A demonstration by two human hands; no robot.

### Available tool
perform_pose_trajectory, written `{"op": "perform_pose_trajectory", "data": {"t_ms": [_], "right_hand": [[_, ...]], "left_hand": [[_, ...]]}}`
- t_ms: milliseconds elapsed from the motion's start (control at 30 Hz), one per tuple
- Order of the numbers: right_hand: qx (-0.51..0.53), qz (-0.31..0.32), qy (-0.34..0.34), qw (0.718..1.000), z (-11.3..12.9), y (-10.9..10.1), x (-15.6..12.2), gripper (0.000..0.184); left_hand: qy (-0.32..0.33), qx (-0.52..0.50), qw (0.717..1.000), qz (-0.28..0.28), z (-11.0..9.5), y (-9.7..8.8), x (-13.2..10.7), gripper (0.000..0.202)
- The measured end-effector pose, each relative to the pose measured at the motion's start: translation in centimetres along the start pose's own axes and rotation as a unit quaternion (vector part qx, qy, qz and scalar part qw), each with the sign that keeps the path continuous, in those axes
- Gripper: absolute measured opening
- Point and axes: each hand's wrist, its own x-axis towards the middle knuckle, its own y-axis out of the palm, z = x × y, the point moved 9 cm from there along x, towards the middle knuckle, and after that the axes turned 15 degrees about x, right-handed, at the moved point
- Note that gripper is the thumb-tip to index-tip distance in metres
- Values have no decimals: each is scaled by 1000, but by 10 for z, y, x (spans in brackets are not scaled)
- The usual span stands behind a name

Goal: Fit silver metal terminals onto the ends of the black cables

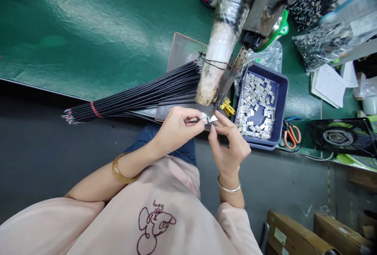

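Note:
My left hand [184, 123] is closed on the end of a black cable [193, 121], with something white at its fingertips. Between thumb and fingers my right hand [228, 137] pinches a small silver USB connector [212, 119], close against the cable end. Both hands meet beneath the tip of a soldering iron [218, 101], which points down from a mount. A bundle of black cables [141, 90], tied with a red band, lies to the left with bare coloured wire ends. Right of my hands, a blue tray [281, 101] holds many loose silver connectors [255, 101].
A white, plastic-wrapped tube [216, 54] hangs over the work spot. Orange-handled pliers [292, 136] and a black fan [338, 137] sit at the right. Behind them are papers [328, 86] and a bag of metal parts [324, 44]. Cardboard boxes [291, 231] stand on the floor.

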Motion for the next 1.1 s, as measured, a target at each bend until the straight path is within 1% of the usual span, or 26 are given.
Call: {"op": "perform_pose_trajectory", "data": {"t_ms": [67,200,267,433,567,633,700,767,800,833,900,933,967,1000,1033,1067,1100], "right_hand": [[17,-1,7,1000,-2,0,1,11],[39,-8,1,999,-2,0,5,13],[31,-9,-15,999,2,0,6,15],[-27,16,-44,999,10,4,1,16],[-37,16,-49,998,9,0,-2,14],[-40,27,-58,997,8,0,-2,16],[-41,50,-71,995,7,1,-3,16],[-24,68,-74,995,6,2,-5,14],[-5,67,-64,996,4,1,-6,13],[18,58,-41,997,1,-1,-6,10],[77,34,48,995,-12,-6,-7,4],[108,32,102,988,-20,-5,-8,3],[131,34,150,979,-26,-5,-10,5],[142,33,181,973,-29,-5,-11,6],[139,26,187,972,-27,-7,-10,6],[122,9,167,978,-21,-13,-8,4],[92,-15,128,987,-12,-20,-6,4]], "left_hand": [[-1,-3,1000,-11,-1,-2,0,21],[7,-1,999,-53,-7,-10,0,18],[8,-3,999,-53,-8,-11,0,19],[4,-2,1000,-7,-4,-2,-1,18],[12,11,1000,-3,-6,-2,-1,15],[15,10,1000,9,-7,-1,-1,15],[19,0,999,51,-7,3,-1,18],[30,-12,993,113,-8,9,-5,19],[37,-10,990,134,-9,11,-7,17],[43,0,989,141,-11,9,-10,15],[61,39,990,123,-14,2,-13,12],[69,58,989,114,-16,-1,-15,12],[77,69,988,115,-18,-3,-17,13],[81,69,987,125,-19,-3,-18,17],[80,56,985,140,-19,-1,-19,22],[73,35,985,154,-18,0,-19,25],[63,12,984,164,-17,1,-19,27]]}}
